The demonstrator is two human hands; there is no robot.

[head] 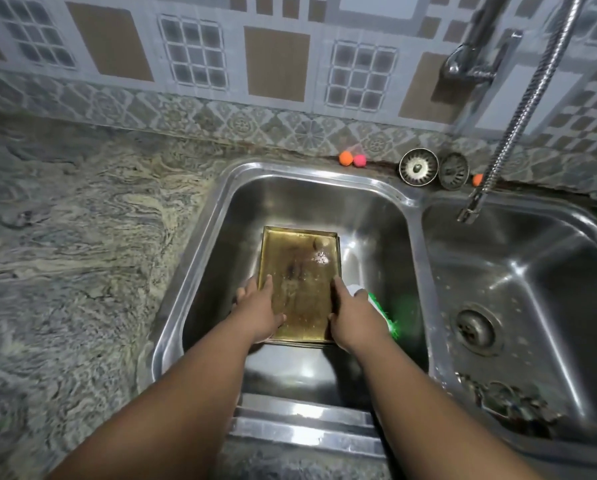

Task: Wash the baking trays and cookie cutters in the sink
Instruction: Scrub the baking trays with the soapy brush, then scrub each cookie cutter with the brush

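A gold-coloured rectangular baking tray [299, 271], stained dark in its middle, sits in the left basin of a steel double sink [221, 202]. More tray edges show stacked under its near end. My left hand [259, 306] grips the tray's left rim, thumb lying on the inside. My right hand [350, 315] grips the right rim the same way. A green scrubber with a white part [383, 308] lies just right of my right hand. A dark heap of small metal pieces [512, 403], perhaps the cookie cutters, lies in the right basin's near corner.
A flexible metal hose tap [470, 209] hangs over the right basin, whose drain [475, 329] is open. Two sink strainers [418, 167] lean on the back ledge beside orange and pink balls [352, 159]. Marbled stone counter [82, 237] spreads to the left.
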